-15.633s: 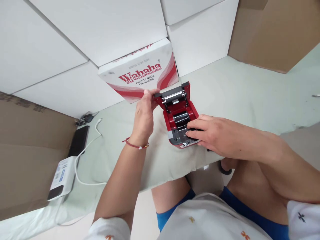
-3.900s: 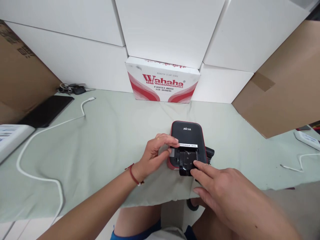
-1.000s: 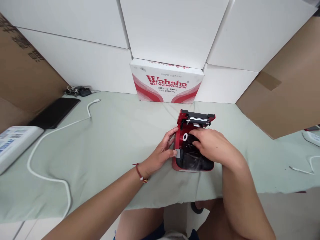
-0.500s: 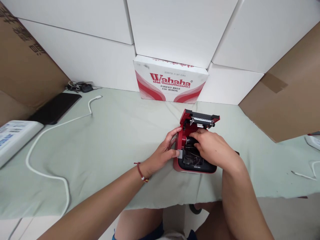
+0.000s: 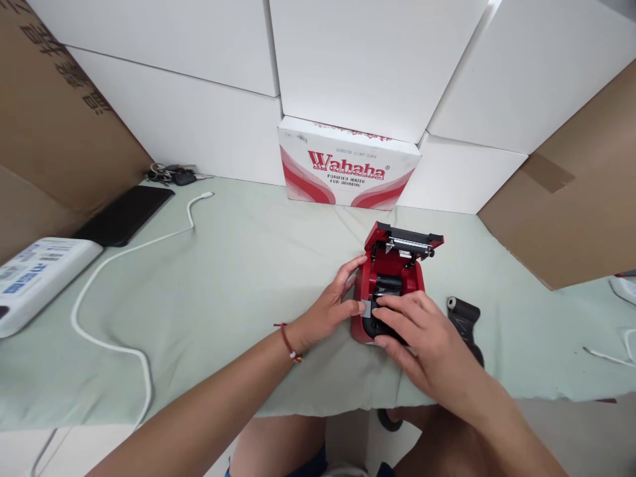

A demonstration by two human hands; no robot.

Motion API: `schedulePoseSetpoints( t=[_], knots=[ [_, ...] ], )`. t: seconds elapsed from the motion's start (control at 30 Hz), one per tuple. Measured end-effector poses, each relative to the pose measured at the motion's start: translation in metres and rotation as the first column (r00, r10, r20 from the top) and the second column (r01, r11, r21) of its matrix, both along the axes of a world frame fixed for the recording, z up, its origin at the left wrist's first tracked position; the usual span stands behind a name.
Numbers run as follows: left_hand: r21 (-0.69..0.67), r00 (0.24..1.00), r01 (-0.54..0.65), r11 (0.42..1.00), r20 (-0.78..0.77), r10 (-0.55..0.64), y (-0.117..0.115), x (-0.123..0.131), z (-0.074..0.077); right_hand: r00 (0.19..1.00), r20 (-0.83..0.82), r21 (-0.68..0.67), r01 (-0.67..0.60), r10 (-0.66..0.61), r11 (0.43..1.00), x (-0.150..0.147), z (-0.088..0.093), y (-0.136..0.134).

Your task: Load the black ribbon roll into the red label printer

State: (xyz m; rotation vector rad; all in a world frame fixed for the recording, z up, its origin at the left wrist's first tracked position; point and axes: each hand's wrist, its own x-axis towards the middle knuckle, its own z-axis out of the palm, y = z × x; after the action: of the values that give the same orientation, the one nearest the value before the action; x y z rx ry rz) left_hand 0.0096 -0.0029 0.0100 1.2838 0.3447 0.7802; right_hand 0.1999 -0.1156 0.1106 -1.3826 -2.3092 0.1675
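A red and black desktop printer (image 5: pixel 396 263) stands on the cloth with its lid (image 5: pixel 407 240) raised, showing a metal bar and black roller under it. Inside lies a shiny black film roll (image 5: pixel 389 285). My left hand (image 5: pixel 325 308) grips the printer's left side, the thumb at a grey tab (image 5: pixel 366 309) and the fingers along the outer wall. My right hand (image 5: pixel 430 334) rests with fingers extended over the black front part, covering much of it. To the printer's right lies another roll of black film (image 5: pixel 466 315), partly unwound.
A Wahaha carton (image 5: pixel 348 169) stands behind, against white boxes (image 5: pixel 348 66). Cardboard panels (image 5: pixel 561 218) flank both sides. At left are a white cable (image 5: pixel 109 262), a power strip (image 5: pixel 44 271), a black phone-like slab (image 5: pixel 126 215) and keys (image 5: pixel 173 174).
My right hand has drawn back from inside the printer to its front, uncovering the film roll within. The roll on the cloth now shows more. My left hand keeps its hold.
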Motion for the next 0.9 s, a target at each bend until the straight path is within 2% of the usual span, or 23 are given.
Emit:
schedulePoseSetpoints(
  t=[0.07,0.13,0.2,0.3,0.37,0.47,0.6,0.67,0.77,0.83,0.9],
  knots=[
    [-0.001,1.000,0.000,1.000,0.002,0.000,0.000,0.000,0.001,0.999,0.029,0.207,0.030,-0.037,0.978,-0.005,-0.017,-0.010],
    [-0.009,1.000,0.004,1.000,0.003,-0.004,0.001,-0.001,0.001,0.997,0.041,0.360,0.050,-0.070,0.932,-0.007,-0.036,-0.020],
    [-0.015,1.000,0.000,1.000,0.002,0.000,0.001,-0.001,0.001,0.996,0.036,0.424,0.060,-0.083,0.904,-0.007,-0.051,-0.029],
    [-0.006,1.000,-0.025,1.000,0.003,0.025,0.000,-0.001,0.001,0.996,0.010,0.432,0.079,-0.092,0.898,-0.004,-0.063,-0.039],
    [0.004,0.998,-0.064,0.998,0.000,0.064,-0.001,0.000,0.003,0.996,-0.011,0.435,0.087,-0.092,0.896,-0.003,-0.066,-0.041],
    [0.054,0.976,-0.209,0.976,-0.048,0.211,0.002,0.004,0.011,0.996,-0.027,0.441,0.092,-0.089,0.893,0.001,-0.066,-0.041],
    [0.165,0.893,-0.408,0.898,-0.132,0.430,0.018,0.019,0.036,0.995,-0.052,0.438,0.097,-0.083,0.894,0.007,-0.065,-0.037],
    [0.225,0.878,-0.427,0.876,-0.128,0.461,0.028,0.028,0.049,0.995,-0.069,0.437,0.099,-0.076,0.894,0.009,-0.065,-0.035],
    [0.242,0.900,-0.393,0.887,-0.098,0.426,0.036,0.038,0.061,0.994,-0.096,0.448,0.097,-0.060,0.889,0.009,-0.064,-0.032],
    [0.251,0.905,-0.396,0.884,-0.056,0.421,0.034,0.039,0.060,0.993,-0.107,0.460,0.093,-0.049,0.883,0.008,-0.063,-0.031],
    [0.315,0.896,-0.413,0.854,-0.026,0.443,0.027,0.034,0.053,0.994,-0.104,0.468,0.088,-0.045,0.880,0.007,-0.061,-0.031]
  ],
)
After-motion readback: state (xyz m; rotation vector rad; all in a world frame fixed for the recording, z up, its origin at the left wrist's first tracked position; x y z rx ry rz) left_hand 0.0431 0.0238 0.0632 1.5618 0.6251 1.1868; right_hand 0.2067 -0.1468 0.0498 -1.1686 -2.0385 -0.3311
